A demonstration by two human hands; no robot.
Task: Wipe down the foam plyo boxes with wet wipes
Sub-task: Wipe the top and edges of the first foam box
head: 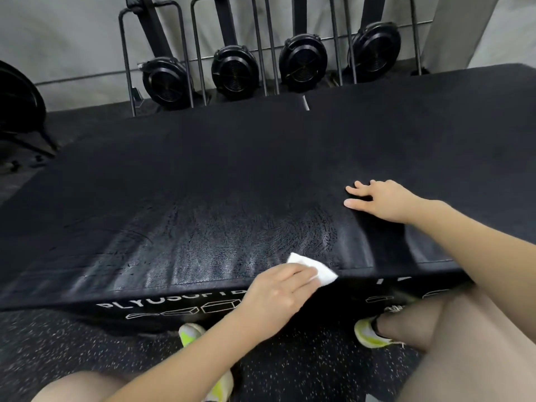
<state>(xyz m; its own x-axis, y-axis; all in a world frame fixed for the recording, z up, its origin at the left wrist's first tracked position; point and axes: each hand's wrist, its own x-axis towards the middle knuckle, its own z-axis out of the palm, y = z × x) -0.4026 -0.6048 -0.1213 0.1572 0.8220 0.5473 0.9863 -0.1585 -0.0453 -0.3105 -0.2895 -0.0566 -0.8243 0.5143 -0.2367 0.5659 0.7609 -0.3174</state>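
A: Where is the left hand [278, 288]?

B: It lies palm down on the near edge of the black foam plyo box [232, 169], its fingers straight and close together, pressing a white wet wipe [314, 269] flat onto the top. The wipe sticks out past the fingertips, one corner just reaching the box's front edge.

A: And the right hand [380, 200]?

B: Further back on the same top, to the right. It rests flat with the fingers spread and the thumb pointing left; it holds nothing.

A: How does the box top look?

B: A wet, glossy band runs along the near part of it, left of and around the wipe. Further back the surface is matt and dry-looking.

A: Anything on the front face?

B: White lettering [171, 298], partly hidden by the left wrist, and small white box drawings under it.

A: And around the box?

B: Two yellow-green shoes [371, 333] stand on the speckled black floor [58, 343] just at its foot. Behind it, four black fan-wheel machines [235, 71] stand in a row against a grey wall [72, 39]
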